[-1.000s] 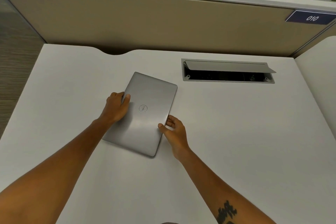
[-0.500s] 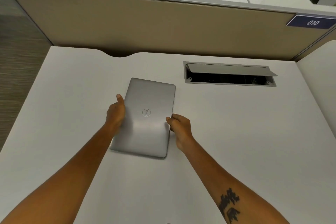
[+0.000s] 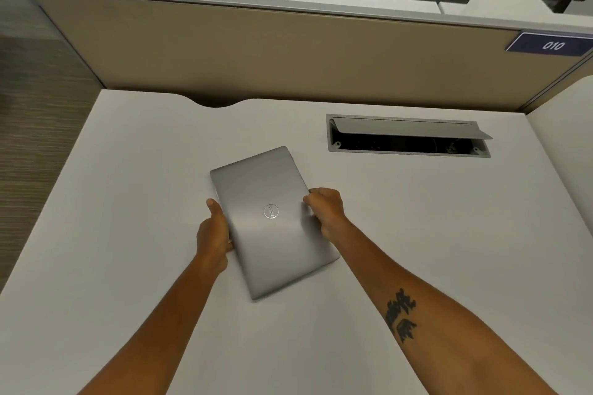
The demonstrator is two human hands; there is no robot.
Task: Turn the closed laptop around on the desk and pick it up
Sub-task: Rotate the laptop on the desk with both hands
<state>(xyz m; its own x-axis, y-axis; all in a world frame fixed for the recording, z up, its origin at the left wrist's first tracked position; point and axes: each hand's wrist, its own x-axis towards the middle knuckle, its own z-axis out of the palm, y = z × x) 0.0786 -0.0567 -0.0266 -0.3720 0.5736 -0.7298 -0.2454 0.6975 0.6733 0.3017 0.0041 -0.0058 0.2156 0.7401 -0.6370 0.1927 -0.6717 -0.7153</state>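
A closed silver laptop (image 3: 272, 189) with a round logo on its lid lies on the white desk (image 3: 128, 202), its long sides running away from me and its far end angled to the left. My left hand (image 3: 215, 234) grips its left long edge, thumb pointing up along the side. My right hand (image 3: 325, 207) clasps the right long edge, fingers curled onto the lid. I cannot tell whether the laptop is flat on the desk or slightly raised.
An open cable hatch (image 3: 407, 138) with a raised flap is set into the desk at the back right. A beige partition (image 3: 288, 51) with a blue "010" label (image 3: 550, 45) closes off the far edge. The desk's left edge drops to carpeted floor.
The laptop has rotated counter-clockwise between my hands, its far end swinging from the right to the left. My hands shifted along its long edges, and the view moved closer.
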